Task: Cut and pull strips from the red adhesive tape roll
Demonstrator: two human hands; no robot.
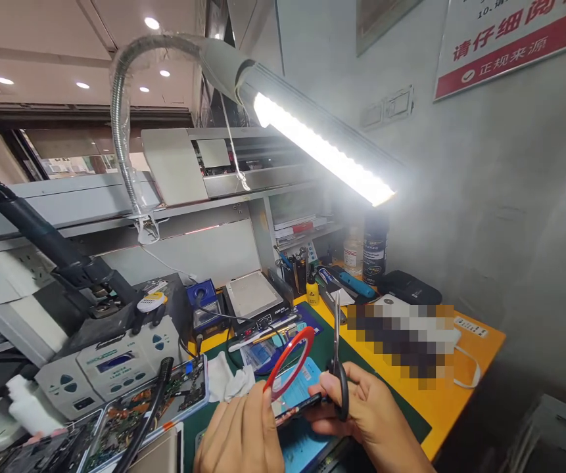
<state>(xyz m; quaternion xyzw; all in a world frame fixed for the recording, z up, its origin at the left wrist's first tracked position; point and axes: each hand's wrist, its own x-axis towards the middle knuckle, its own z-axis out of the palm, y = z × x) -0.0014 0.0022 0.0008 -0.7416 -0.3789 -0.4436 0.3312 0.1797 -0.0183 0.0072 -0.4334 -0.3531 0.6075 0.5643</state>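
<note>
Red ring [305,336] (head view): stands tilted, lower edge at L fingertips, above green mat [403,415].
L hand [243,433]: back to cam, fingers bent & gripping ring's lower edge; thumb hidden, exact hold n/a.
Dark slim part [308,403]: btwn hands, L fingers to R fingertips; can't tell what it is.
R hand [369,407]: fingers curled round scissors' handles, palm side partly seen.
Scissors [336,341]: blk handles, blades pointing up, look together; just R of ring, apart from it.
Blue sheet [307,453]: under hands, on mat.
White cloth [236,381]: on mat, L of ring.
Opened device [187,394]: circuit bds showing, L of cloth.
Grey station [119,361]: w/ small display & btns, behind opened device.
Yellow bottle [312,293]: upright, beyond scissors, nr back of table [490,340].
Lamp [322,148]: lit, gooseneck, over table.
</note>
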